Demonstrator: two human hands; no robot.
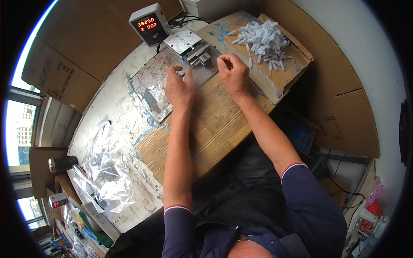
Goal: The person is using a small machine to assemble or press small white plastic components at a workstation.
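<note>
A pale, scuffed worktable [142, 189] spreads under everything, its top scratched and stained. Cardboard panels stand around it, one at the left [73, 56] and one at the right [348, 107], with a bright window [26, 129] beyond the left side. A brown cardboard pad [215, 124], glossy on top, lies below the forearms. Crumpled clear plastic [107, 172] sits at the left of the table, catching the light. A worn grey metal plate [150, 79] lies beyond the pad, blotched with rusty brown. At the upper right, a heap of slim, whitish, translucent pieces [266, 41] rests on a cardboard sheet [297, 58], the pieces pointing every way. A white box with a lit red display [149, 24] stands at the back.

The left hand [180, 88] is half open, thumb and fingers curved apart; whether it holds anything is unclear. The right hand [234, 75] is curled, thumb against forefinger; I cannot tell what, if anything, it pinches. Just beyond the hands, roughly between them, sits a silvery metal fixture [185, 41]: a smooth flat top with a stepped block [199, 56] at its near end. Its long axis runs diagonally from upper left to lower right, the block end toward the right hand.
</note>
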